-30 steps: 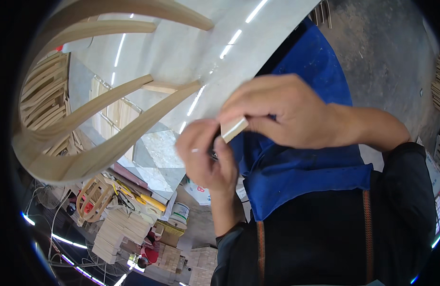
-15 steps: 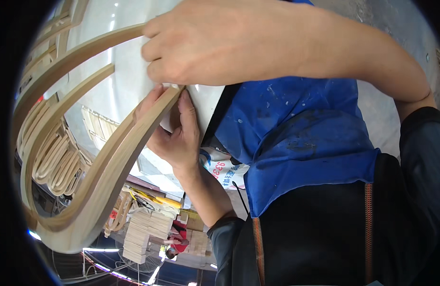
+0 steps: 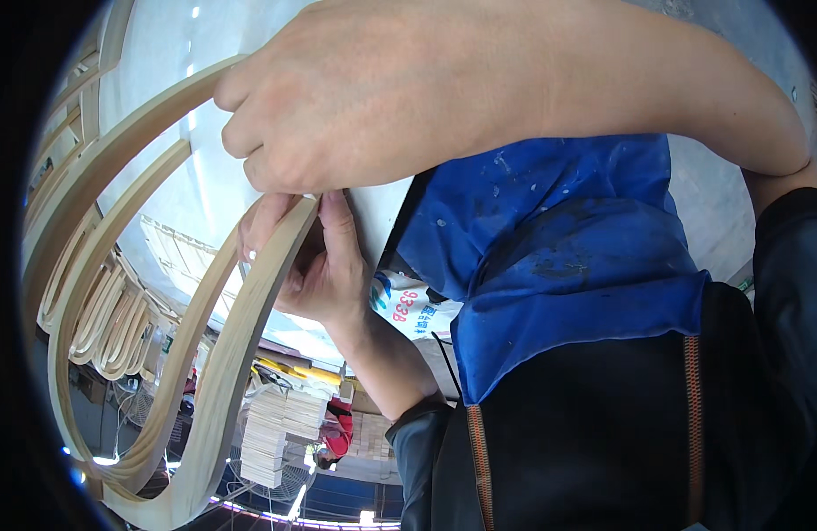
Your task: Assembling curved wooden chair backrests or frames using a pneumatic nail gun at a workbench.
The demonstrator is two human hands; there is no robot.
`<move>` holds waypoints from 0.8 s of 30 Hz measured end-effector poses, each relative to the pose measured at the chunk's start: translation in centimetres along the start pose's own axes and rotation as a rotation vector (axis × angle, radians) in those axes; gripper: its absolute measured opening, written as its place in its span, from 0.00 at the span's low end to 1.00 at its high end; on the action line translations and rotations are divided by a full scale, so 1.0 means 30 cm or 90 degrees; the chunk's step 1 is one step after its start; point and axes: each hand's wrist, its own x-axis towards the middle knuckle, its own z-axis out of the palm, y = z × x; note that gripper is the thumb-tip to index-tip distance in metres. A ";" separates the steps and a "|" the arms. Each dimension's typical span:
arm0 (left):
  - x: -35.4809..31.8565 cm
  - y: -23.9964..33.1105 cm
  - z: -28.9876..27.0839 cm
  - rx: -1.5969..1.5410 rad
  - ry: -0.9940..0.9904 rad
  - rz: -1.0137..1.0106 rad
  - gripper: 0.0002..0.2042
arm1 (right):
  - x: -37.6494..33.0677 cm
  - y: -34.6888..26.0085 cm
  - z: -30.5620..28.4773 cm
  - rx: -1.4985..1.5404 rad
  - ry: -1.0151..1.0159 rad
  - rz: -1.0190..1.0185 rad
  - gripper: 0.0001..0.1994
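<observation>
Both hands grip the curved wooden frame [image 3: 240,354] near its upper end: the right hand [image 3: 355,97] curls closed over it from above, hiding the joint. The left hand [image 3: 311,257] pinches it from below. Beyond the frame lie stacked wood blocks [image 3: 271,434] and more bent slats [image 3: 107,310]; a blue apron [image 3: 559,239] hangs beside it.

Right hand [image 3: 364,97] curled in pinching grip above, left hand [image 3: 306,261] cupped beneath

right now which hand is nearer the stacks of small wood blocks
Left. The left hand grips a curved wooden rail just above the stacks of wood blocks; the right hand is higher still.
</observation>
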 end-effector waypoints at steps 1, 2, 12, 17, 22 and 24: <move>-0.002 -0.001 -0.002 -0.005 -0.005 -0.005 0.18 | 0.004 0.001 0.004 -0.017 0.003 -0.013 0.07; -0.006 -0.005 -0.002 -0.005 -0.004 -0.006 0.18 | 0.006 0.001 0.005 -0.016 0.001 -0.013 0.07; 0.015 0.004 0.013 0.031 -0.020 0.021 0.17 | 0.001 0.014 -0.009 -0.027 -0.074 0.011 0.06; 0.029 -0.006 -0.005 0.053 0.007 0.091 0.15 | -0.007 -0.053 -0.146 -0.008 0.033 0.095 0.13; 0.075 0.065 -0.001 0.104 0.003 0.126 0.11 | -0.201 0.226 -0.381 -0.672 0.260 0.049 0.23; 0.041 0.059 -0.024 0.076 0.026 0.098 0.10 | -0.140 0.116 -0.419 -0.557 0.102 0.142 0.26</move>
